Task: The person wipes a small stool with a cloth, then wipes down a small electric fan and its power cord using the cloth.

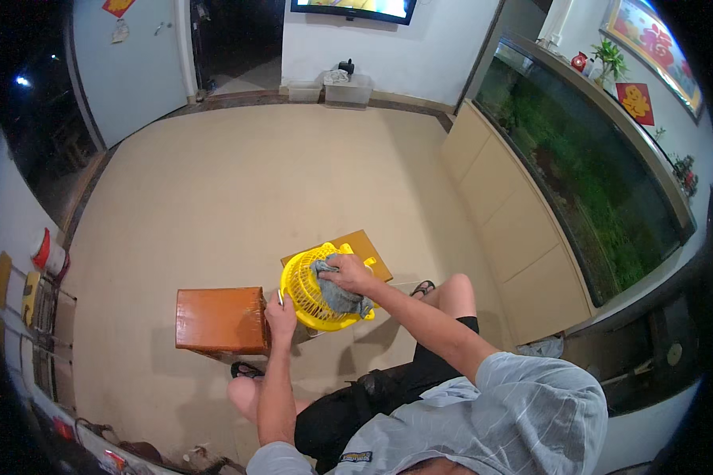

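My left hand (281, 314) grips the left rim of a yellow plastic slatted part (302, 285), round like a basket or a fan guard; which of these I cannot tell. It is tilted over a brown box or board (371, 252) on the floor. My right hand (352, 274) holds a grey-blue cloth (340, 297) against the inside of the yellow part. Below my left hand's side, an orange-brown wooden stool or box (220, 319) stands close by.
A fish tank (582, 166) on a cream cabinet (511, 208) runs along the right. Folding chairs (41, 309) lean at the left wall. Clear plastic bins (349, 92) sit by the far wall, near an open door (131, 65).
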{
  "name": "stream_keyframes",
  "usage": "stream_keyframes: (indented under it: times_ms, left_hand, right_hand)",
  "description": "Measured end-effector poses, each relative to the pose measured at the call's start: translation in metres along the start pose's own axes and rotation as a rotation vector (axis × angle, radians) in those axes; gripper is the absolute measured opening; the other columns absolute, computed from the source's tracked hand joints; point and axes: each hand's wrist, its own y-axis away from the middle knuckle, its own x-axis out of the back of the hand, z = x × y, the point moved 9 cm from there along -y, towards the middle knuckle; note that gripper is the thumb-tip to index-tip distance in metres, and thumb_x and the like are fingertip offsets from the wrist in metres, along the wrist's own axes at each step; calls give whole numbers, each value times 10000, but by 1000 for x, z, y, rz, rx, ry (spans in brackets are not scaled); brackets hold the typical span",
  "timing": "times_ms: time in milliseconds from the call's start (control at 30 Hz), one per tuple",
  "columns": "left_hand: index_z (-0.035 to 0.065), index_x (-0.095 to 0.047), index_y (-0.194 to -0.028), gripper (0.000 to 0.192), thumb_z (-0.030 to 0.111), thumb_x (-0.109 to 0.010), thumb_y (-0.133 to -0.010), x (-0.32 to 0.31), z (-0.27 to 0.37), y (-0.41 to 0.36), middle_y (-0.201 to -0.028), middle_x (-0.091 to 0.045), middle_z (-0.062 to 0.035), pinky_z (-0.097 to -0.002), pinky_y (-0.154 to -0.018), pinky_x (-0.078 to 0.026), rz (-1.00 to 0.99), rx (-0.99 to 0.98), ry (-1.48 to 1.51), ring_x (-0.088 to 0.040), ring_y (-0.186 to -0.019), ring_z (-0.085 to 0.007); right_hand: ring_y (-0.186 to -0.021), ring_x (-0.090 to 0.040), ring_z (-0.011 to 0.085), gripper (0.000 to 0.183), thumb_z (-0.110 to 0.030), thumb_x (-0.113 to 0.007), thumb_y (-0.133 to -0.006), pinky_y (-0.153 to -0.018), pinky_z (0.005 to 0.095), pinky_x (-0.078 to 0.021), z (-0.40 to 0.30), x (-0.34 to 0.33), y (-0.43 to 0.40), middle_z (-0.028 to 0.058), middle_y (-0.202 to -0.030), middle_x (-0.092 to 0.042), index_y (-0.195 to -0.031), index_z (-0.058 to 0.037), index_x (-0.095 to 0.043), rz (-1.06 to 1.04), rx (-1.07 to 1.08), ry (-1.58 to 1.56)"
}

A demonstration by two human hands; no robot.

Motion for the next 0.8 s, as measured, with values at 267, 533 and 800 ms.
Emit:
stream_keyframes:
  times_ms: [267,533,800]
  left_hand:
    - [-41,-623,-1017,326,251,-517,-917,2,-4,-4,-954,-645,-254,-457,-784,-475,-78,140,-85,-621,-913,-390]
    - [-37,-621,-983,269,205,-544,-892,-1,-8,-6,-764,-657,-228,-450,-648,-501,-25,118,-93,-659,-716,-385]
    - [-28,-612,-991,252,197,-546,-897,1,4,2,-703,-647,-207,-429,-612,-495,-37,89,-64,-656,-654,-348]
  right_hand:
    - [-917,-630,357,301,-306,-574,-853,-785,467,-508,1,0,1,180,-1005,-642,-1014,-59,-632,70,-190,256]
    - [-721,-651,241,303,-309,-655,-831,-635,377,-516,30,27,28,169,-809,-677,-930,-27,-706,255,-296,-348]
    - [-717,-651,367,239,-262,-611,-806,-628,485,-530,-38,-13,45,208,-823,-636,-858,-38,-678,78,-8,381]
